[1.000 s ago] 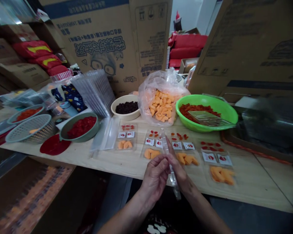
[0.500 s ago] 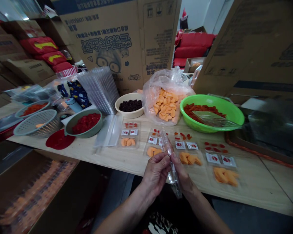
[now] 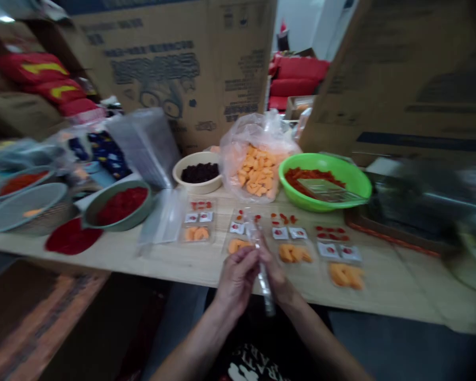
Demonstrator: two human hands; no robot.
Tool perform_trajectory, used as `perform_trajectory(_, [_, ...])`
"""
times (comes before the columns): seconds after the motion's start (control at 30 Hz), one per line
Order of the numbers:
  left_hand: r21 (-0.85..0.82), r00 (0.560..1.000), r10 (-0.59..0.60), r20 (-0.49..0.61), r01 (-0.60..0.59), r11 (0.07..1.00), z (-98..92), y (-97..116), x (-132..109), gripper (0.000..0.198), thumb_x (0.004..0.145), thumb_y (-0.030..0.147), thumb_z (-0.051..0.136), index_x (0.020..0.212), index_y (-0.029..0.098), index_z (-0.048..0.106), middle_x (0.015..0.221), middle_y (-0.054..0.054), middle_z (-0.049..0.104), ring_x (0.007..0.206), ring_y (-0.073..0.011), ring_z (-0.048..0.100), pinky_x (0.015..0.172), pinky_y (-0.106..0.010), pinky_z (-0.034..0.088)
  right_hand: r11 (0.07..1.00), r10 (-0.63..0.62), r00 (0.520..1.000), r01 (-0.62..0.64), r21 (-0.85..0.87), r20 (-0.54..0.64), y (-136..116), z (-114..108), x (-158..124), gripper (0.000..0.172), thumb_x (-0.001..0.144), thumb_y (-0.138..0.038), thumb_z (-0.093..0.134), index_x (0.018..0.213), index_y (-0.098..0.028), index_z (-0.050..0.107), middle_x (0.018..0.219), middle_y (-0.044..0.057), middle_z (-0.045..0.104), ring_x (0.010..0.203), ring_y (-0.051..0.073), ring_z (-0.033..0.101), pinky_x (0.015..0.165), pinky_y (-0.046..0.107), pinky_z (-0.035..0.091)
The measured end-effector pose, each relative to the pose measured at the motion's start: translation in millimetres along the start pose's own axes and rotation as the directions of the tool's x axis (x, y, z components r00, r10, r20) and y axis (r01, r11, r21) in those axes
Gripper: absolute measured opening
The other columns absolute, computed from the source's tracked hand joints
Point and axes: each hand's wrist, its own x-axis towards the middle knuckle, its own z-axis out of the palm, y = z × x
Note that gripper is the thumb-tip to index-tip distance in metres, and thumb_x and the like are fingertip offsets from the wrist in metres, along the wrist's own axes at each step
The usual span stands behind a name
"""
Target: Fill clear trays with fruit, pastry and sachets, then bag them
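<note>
My left hand (image 3: 236, 280) and my right hand (image 3: 276, 275) meet in front of me at the table's near edge, both pinched on a clear plastic tray (image 3: 262, 267) held on edge between them. The picture is blurred by motion. Just beyond my hands several clear trays (image 3: 294, 244) lie in a row on the wooden table (image 3: 381, 296), each filled with red bits, small white sachets and orange slices.
At the back stand a green bowl of red fruit (image 3: 325, 180), a plastic bag of orange slices (image 3: 257, 164), a cream bowl of dark berries (image 3: 200, 172), a stack of clear trays (image 3: 145, 145) and a grey-green bowl of red pieces (image 3: 119, 206). Large cardboard boxes (image 3: 174, 63) stand behind.
The view has swung left and blurred. My hands stay together on the clear tray and have drifted slightly left and down in the picture.
</note>
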Motion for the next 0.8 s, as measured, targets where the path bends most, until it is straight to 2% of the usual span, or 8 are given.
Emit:
perform_trajectory(0.1, [0.167, 0.995, 0.093, 0.022, -0.095, 0.981, -10.4, 9, -1, 0.032, 0.064, 0.032, 0.091, 0.084, 0.014, 0.075, 0.076, -0.001, 0.067, 0.064, -0.0072, 0.055, 0.064, -0.017, 0.043, 0.983, -0.101, 0.994, 0.105, -0.148, 0.036, 1, -2, 5, 0.064, 0.098, -0.054, 0.038, 0.158, -0.032, 0.027, 0.164, -0.005, 0.022, 0.153, 0.02, 0.014, 0.126, 0.044, 0.008])
perform_trajectory(0.2, [0.3, 0.984, 0.088, 0.157, -0.132, 0.945, -15.1, 19, 0, 0.024, 0.072, 0.031, 0.086, 0.084, 0.014, 0.074, 0.078, -0.001, 0.065, 0.069, -0.0084, 0.054, 0.068, -0.018, 0.044, 0.957, -0.102, 0.992, 0.118, -0.264, 0.071, -6, -10, 4, 0.07, 0.097, -0.051, 0.044, 0.16, -0.029, 0.022, 0.166, -0.002, 0.015, 0.154, 0.021, 0.007, 0.126, 0.045, 0.006])
perform_trajectory(0.37, [0.331, 0.955, -0.002, 0.298, -0.101, 0.938, -0.1, 23, -7, 0.02, 0.078, 0.029, 0.081, 0.089, 0.014, 0.072, 0.082, -0.002, 0.064, 0.076, -0.01, 0.057, 0.075, -0.019, 0.046, 0.98, -0.083, 0.984, 0.109, -0.166, 0.157, -18, -23, -5, 0.086, 0.085, -0.042, 0.057, 0.16, -0.028, 0.018, 0.167, 0.0, 0.014, 0.153, 0.024, 0.011, 0.125, 0.046, 0.011])
perform_trajectory(0.47, [0.254, 0.949, 0.014, 0.316, -0.099, 0.962, 5.8, 26, 0, 0.018, 0.078, 0.026, 0.08, 0.085, 0.013, 0.07, 0.084, -0.003, 0.064, 0.079, -0.0111, 0.059, 0.078, -0.02, 0.048, 0.987, -0.056, 0.998, 0.058, -0.148, 0.013, -14, -43, -1, 0.082, 0.085, -0.042, 0.049, 0.16, -0.03, 0.018, 0.165, 0.0, 0.02, 0.152, 0.024, 0.017, 0.123, 0.048, 0.018])
perform_trajectory(0.53, [0.222, 0.96, 0.022, 0.281, -0.087, 0.971, 0.8, 38, 16, 0.017, 0.076, 0.024, 0.08, 0.083, 0.012, 0.07, 0.089, -0.006, 0.066, 0.087, -0.015, 0.063, 0.084, -0.025, 0.051, 0.936, -0.056, 0.989, 0.005, -0.352, -0.134, -7, -65, 8, 0.081, 0.086, -0.049, 0.049, 0.16, -0.029, 0.021, 0.166, 0.003, 0.018, 0.152, 0.029, 0.014, 0.121, 0.055, 0.016])
perform_trajectory(0.6, [0.284, 0.98, -0.01, 0.201, -0.049, 0.958, -11.6, 57, 39, 0.015, 0.075, 0.021, 0.078, 0.081, 0.011, 0.069, 0.094, -0.01, 0.069, 0.092, -0.0197, 0.067, 0.089, -0.029, 0.052, 0.741, -0.058, 0.966, -0.127, -0.659, -0.252, 1, -89, 20, 0.087, 0.082, -0.055, 0.058, 0.158, -0.027, 0.027, 0.166, 0.009, 0.013, 0.151, 0.04, 0.007, 0.116, 0.068, 0.009])
perform_trajectory(0.67, [0.478, 0.996, -0.04, 0.077, -0.002, 0.878, -26.9, 79, 65, 0.008, 0.077, 0.016, 0.071, 0.076, 0.01, 0.067, 0.091, -0.013, 0.071, 0.088, -0.0209, 0.069, 0.087, -0.031, 0.053, 0.436, -0.022, 0.956, -0.253, -0.863, -0.292, 11, -107, 33, 0.09, 0.079, -0.059, 0.063, 0.156, -0.026, 0.032, 0.166, 0.015, 0.013, 0.148, 0.051, 0.005, 0.107, 0.079, 0.008])
perform_trajectory(0.8, [0.886, 0.984, 0.108, -0.139, 0.075, 0.458, -45.6, 104, 99, 0.014, 0.082, 0.013, 0.056, 0.068, 0.012, 0.06, 0.082, -0.015, 0.069, 0.087, -0.0254, 0.068, 0.083, -0.037, 0.054, 0.021, 0.074, 0.966, -0.25, -0.968, -0.248, 34, -116, 48, 0.077, 0.091, -0.063, 0.045, 0.157, -0.026, 0.031, 0.162, 0.02, 0.021, 0.144, 0.052, 0.018, 0.104, 0.075, 0.022])
